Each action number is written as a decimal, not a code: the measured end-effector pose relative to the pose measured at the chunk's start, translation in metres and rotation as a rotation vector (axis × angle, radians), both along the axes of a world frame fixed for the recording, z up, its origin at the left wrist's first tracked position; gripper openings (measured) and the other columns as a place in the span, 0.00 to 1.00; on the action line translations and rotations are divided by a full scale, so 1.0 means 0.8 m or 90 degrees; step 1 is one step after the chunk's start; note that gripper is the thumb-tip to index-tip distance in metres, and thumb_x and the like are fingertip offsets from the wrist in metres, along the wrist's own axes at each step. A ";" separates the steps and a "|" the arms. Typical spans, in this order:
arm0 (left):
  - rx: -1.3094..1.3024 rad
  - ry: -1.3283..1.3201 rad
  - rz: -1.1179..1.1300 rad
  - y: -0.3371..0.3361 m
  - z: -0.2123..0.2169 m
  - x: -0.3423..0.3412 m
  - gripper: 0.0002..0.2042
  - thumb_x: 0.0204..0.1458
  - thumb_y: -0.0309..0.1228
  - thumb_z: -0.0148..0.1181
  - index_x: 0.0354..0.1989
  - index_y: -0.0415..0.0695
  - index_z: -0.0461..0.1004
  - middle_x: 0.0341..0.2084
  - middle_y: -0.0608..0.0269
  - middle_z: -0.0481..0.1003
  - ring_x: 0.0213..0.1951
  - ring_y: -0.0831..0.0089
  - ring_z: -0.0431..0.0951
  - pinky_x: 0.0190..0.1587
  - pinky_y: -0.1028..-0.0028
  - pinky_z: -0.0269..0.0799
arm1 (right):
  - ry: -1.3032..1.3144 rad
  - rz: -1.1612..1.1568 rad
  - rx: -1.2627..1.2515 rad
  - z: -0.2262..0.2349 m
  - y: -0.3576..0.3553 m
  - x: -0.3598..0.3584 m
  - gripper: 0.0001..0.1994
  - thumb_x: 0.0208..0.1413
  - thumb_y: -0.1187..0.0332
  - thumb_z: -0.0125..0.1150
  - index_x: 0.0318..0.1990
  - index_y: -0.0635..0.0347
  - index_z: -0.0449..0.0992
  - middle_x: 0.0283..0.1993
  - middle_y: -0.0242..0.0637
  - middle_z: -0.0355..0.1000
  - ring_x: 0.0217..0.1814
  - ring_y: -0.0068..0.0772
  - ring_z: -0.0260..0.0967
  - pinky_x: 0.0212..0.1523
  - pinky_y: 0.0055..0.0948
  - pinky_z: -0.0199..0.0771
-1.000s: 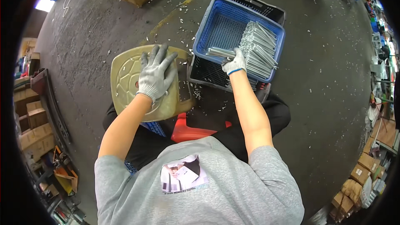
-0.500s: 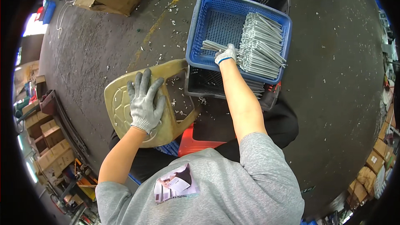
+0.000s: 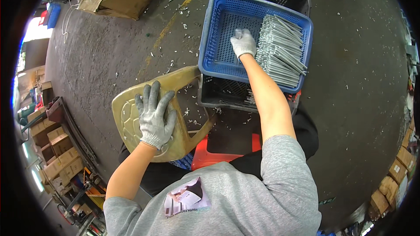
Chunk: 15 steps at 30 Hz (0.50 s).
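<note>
While left hand [image 3: 154, 116] presses chair [image 3: 127, 118], right hand [image 3: 243, 43] beside rods [image 3: 280, 57]

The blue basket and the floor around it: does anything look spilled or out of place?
Yes. Small pale metal scraps lie scattered on the grey floor left of the blue basket. Inside, the metal rods are stacked neatly beside the right hand.

Workshop: concrete floor [image 3: 109, 52], metal scraps, stacked cartons [image 3: 52, 148].
</note>
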<state>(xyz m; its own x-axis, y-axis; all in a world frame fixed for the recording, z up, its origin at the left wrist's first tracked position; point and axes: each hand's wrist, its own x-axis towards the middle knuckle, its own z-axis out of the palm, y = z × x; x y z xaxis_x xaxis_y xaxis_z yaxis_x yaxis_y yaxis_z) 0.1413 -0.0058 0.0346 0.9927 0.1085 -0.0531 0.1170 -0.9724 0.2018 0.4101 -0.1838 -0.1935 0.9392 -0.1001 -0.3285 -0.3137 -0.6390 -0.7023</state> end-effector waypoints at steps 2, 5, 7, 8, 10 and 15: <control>0.003 0.006 -0.003 0.000 0.003 0.000 0.25 0.44 0.31 0.59 0.56 0.54 0.70 0.66 0.50 0.57 0.66 0.42 0.54 0.66 0.42 0.40 | -0.027 0.205 -0.154 0.025 0.006 0.001 0.09 0.50 0.67 0.56 0.39 0.54 0.74 0.34 0.36 0.77 0.32 0.43 0.75 0.32 0.44 0.75; -0.001 0.008 -0.005 -0.004 0.003 0.006 0.25 0.44 0.30 0.58 0.56 0.54 0.70 0.66 0.50 0.57 0.67 0.42 0.53 0.67 0.42 0.40 | -0.031 0.329 -0.245 0.004 0.011 0.001 0.08 0.52 0.67 0.55 0.39 0.53 0.74 0.34 0.34 0.78 0.34 0.44 0.76 0.31 0.45 0.75; -0.005 0.010 -0.003 -0.008 0.001 0.010 0.25 0.44 0.30 0.58 0.55 0.54 0.70 0.66 0.50 0.57 0.67 0.42 0.52 0.67 0.42 0.40 | -0.032 0.457 -0.335 -0.013 0.011 0.001 0.06 0.55 0.67 0.53 0.39 0.52 0.74 0.34 0.32 0.78 0.35 0.44 0.76 0.31 0.47 0.75; -0.002 0.011 -0.004 -0.007 0.002 0.008 0.25 0.44 0.30 0.58 0.55 0.54 0.70 0.66 0.50 0.57 0.67 0.42 0.52 0.67 0.42 0.40 | -0.014 0.487 -0.311 -0.008 0.016 -0.003 0.07 0.55 0.68 0.52 0.40 0.52 0.73 0.35 0.35 0.77 0.36 0.44 0.76 0.30 0.47 0.75; 0.005 0.016 -0.001 -0.006 0.002 0.008 0.25 0.44 0.30 0.58 0.55 0.53 0.70 0.66 0.50 0.56 0.67 0.42 0.52 0.67 0.42 0.39 | 0.005 0.507 -0.293 -0.006 0.017 -0.012 0.08 0.56 0.68 0.52 0.42 0.53 0.73 0.37 0.37 0.77 0.36 0.44 0.76 0.30 0.48 0.75; 0.010 0.016 -0.008 -0.009 0.002 0.007 0.25 0.44 0.29 0.58 0.55 0.53 0.70 0.66 0.50 0.56 0.68 0.42 0.51 0.68 0.43 0.39 | -0.027 0.501 -0.348 0.003 -0.017 -0.016 0.11 0.54 0.69 0.53 0.45 0.57 0.70 0.41 0.45 0.74 0.34 0.46 0.76 0.28 0.48 0.76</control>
